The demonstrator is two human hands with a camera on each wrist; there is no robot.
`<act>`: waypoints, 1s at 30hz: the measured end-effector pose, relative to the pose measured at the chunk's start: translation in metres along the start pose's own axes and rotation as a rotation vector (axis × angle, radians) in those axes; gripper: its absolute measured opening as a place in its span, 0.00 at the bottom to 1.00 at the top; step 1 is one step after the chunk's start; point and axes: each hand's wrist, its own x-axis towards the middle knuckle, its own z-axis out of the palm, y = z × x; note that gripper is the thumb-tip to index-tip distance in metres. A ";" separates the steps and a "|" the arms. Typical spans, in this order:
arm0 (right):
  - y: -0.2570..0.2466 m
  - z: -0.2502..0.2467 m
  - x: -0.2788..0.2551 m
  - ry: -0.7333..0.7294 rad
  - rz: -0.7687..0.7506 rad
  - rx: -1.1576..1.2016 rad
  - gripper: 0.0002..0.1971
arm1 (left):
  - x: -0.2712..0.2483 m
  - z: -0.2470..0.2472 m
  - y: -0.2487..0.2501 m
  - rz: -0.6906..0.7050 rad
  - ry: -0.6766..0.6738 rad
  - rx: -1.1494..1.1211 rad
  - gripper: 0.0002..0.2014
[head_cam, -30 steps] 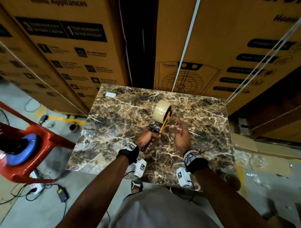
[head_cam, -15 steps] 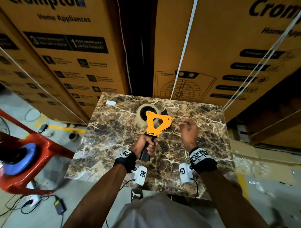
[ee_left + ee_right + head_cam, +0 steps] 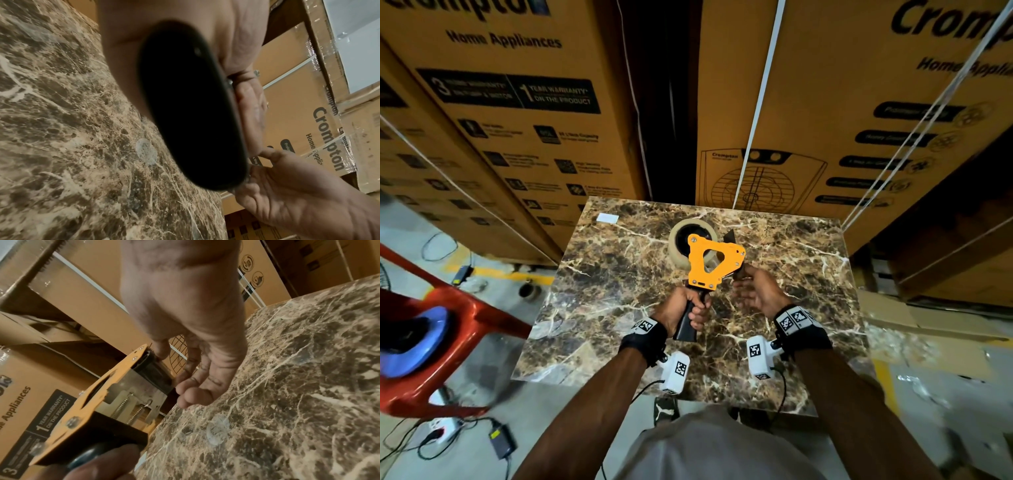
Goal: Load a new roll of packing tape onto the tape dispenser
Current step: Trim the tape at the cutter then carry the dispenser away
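Note:
The tape dispenser (image 3: 710, 262), with its orange side plate facing me, is held just above the marble table (image 3: 619, 291). A beige roll of packing tape (image 3: 676, 245) sits on its hub behind the plate. My left hand (image 3: 690, 310) grips the black handle (image 3: 191, 105), which fills the left wrist view. My right hand (image 3: 743, 275) is at the dispenser's front end. In the right wrist view its thumb and curled fingers (image 3: 191, 386) pinch the black roller piece (image 3: 154, 371) there. Whether a tape end lies between them is hidden.
Tall cardboard appliance boxes (image 3: 534, 102) with white straps stand right behind and beside the table. A small white label (image 3: 607, 218) lies at the table's far left corner. A red plastic chair (image 3: 465, 308) is on the left, with cables and an adapter (image 3: 500, 442) on the floor.
The dispenser has turned from edge-on to flat side up and shifted slightly away. My right hand drew off to the right, then came back to the front end.

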 end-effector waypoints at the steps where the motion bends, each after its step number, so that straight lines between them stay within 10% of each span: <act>1: -0.001 0.002 0.001 0.004 -0.011 0.032 0.17 | 0.000 0.001 0.001 0.008 -0.007 -0.002 0.07; 30: -0.023 -0.004 0.011 -0.012 0.005 0.376 0.12 | 0.007 0.012 0.024 0.059 -0.007 0.061 0.06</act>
